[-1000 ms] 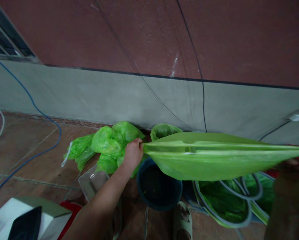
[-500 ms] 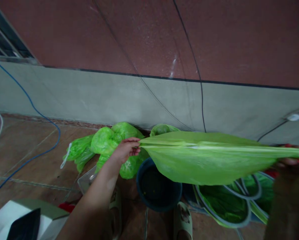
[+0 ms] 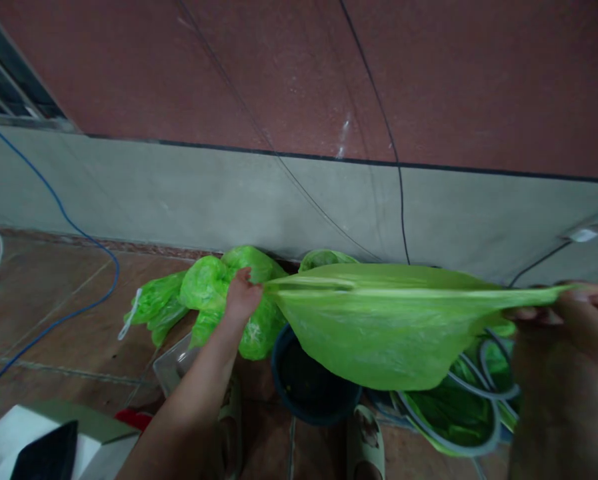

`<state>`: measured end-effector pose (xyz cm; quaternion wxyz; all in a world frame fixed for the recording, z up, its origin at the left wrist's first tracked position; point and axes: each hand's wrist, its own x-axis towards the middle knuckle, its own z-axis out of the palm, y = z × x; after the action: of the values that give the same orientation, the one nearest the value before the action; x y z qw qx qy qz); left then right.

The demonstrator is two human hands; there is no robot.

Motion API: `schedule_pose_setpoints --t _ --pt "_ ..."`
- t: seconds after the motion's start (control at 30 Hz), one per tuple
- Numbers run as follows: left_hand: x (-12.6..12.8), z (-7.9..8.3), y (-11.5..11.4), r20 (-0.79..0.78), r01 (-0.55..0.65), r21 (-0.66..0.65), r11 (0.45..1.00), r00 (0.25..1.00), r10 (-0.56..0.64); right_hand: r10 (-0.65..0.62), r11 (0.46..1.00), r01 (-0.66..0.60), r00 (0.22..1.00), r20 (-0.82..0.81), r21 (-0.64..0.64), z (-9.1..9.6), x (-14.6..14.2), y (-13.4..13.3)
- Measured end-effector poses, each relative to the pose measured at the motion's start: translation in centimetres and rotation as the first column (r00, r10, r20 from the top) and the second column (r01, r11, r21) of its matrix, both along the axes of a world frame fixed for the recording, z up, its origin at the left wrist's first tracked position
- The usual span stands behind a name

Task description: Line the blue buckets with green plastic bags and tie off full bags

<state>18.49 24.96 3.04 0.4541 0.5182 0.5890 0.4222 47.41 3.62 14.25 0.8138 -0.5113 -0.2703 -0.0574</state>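
A light green plastic bag [image 3: 379, 327] is stretched sideways between my two hands, its gathered top edge pulled into a line. My left hand [image 3: 243, 293] is closed on the bag's left end. At the far right, my right hand [image 3: 579, 303] grips the other end, with some of its fingers hidden behind the bag and my wrist. Under the bag's left half stands a dark blue bucket [image 3: 289, 400], partly covered from view.
Several filled green bags [image 3: 203, 283] lie by the wall, left of the bucket. A clear plastic container [image 3: 171, 363] is near my left forearm. Grey-rimmed green nets or bags [image 3: 453, 420] lie at lower right. A white box [image 3: 89, 433] stands lower left; a blue cable [image 3: 63, 207] crosses the floor.
My right hand has come inward to the left, and the bag sags a little lower. My left hand has shifted slightly left, still holding its end.
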Motion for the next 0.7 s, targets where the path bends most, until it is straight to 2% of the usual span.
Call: schedule_pose_setpoints --t 0.03,0.1,0.13,0.2,0.23,0.3,0.37,0.5,0.6,0.67,0.7 --pt "0.3 0.1 -0.3 -0.082 0.027 0.114 0.993 0.996 -0.018 0.047 0.999 -0.047 0.999 0.0 0.007 0.3 -1.0 0.1" --pt "1.1 0.9 -1.6 -0.14 0.208 0.296 0.932 0.975 -0.173 0.112 0.994 -0.112 0.994 -0.011 -0.014 0.8 -2.8 0.4" --pt "1.6 1.5 -2.5 -0.134 0.356 0.356 0.864 0.935 -0.329 0.138 0.99 -0.139 0.99 -0.014 -0.023 0.8 -3.7 0.6" --pt "2.5 2.7 -4.5 -0.142 0.601 0.417 0.682 0.784 -0.604 0.165 0.986 -0.164 0.986 0.012 -0.037 0.8 -5.2 0.9" --pt "2.9 3.1 -5.5 -0.139 0.678 0.411 0.61 0.707 -0.693 0.168 0.985 -0.166 0.985 0.038 -0.046 0.7 -5.7 1.1" --pt "3.5 3.6 -6.9 -0.15 0.777 0.36 0.517 0.595 -0.79 0.171 0.983 -0.165 0.982 0.08 -0.084 0.6 -6.4 1.2" --pt "4.0 3.5 -7.6 -0.174 0.819 0.3 0.489 0.551 -0.816 0.187 0.978 -0.176 0.978 0.097 -0.109 0.6 -6.7 1.2" --pt "4.9 2.2 -7.8 -0.254 0.828 0.223 0.515 0.559 -0.789 0.21 0.975 -0.202 0.974 0.083 -0.096 0.8 -6.3 0.9" --pt "5.5 1.6 -8.4 -0.313 0.86 0.208 0.466 0.509 -0.802 0.22 0.972 -0.212 0.973 0.073 -0.106 0.7 -6.0 0.8" --pt "5.8 1.4 -9.0 -0.305 0.868 0.211 0.45 0.496 -0.813 0.223 0.968 -0.212 0.972 0.077 -0.132 0.6 -5.9 0.8" --pt "5.9 1.4 -9.2 -0.27 0.861 0.206 0.465 0.506 -0.819 0.228 0.964 -0.215 0.971 0.074 -0.157 0.6 -6.0 0.8"
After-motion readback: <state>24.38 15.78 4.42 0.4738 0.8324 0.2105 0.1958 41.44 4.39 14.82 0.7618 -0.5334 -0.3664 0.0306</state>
